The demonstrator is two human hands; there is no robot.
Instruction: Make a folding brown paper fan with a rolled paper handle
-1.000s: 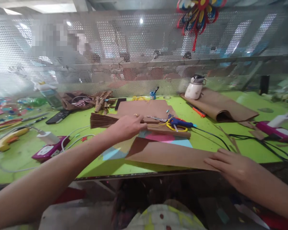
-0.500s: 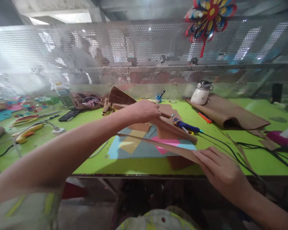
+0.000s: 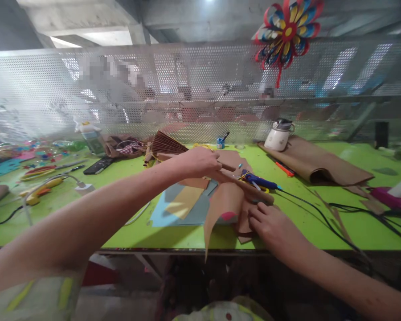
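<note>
My left hand (image 3: 200,161) is closed round a pleated brown paper fan (image 3: 167,143), held tilted above the green table (image 3: 127,232), its folded end pointing back left. A curled sheet of brown paper (image 3: 222,205) bends up over the table's front edge. My right hand (image 3: 270,225) lies on small brown paper scraps (image 3: 244,223) beside that sheet, fingers bent and pressing down. Blue, yellow and pink paper sheets (image 3: 180,205) lie flat under the fan. A blue glue gun (image 3: 259,182) and yellow scissors rest just behind my right hand.
A black cable (image 3: 307,200) runs right from the glue gun. Folded brown paper (image 3: 321,165) and a white appliance (image 3: 277,136) sit back right. A phone (image 3: 98,166), a yellow glue gun (image 3: 42,189) and craft bits lie left. A perforated screen (image 3: 187,84) with a paper pinwheel (image 3: 287,31) closes the back.
My left hand lifted the pleated fan off the table and holds it up. My right hand slid left and forward from the sheet's edge; the brown sheet buckled and curled upward.
</note>
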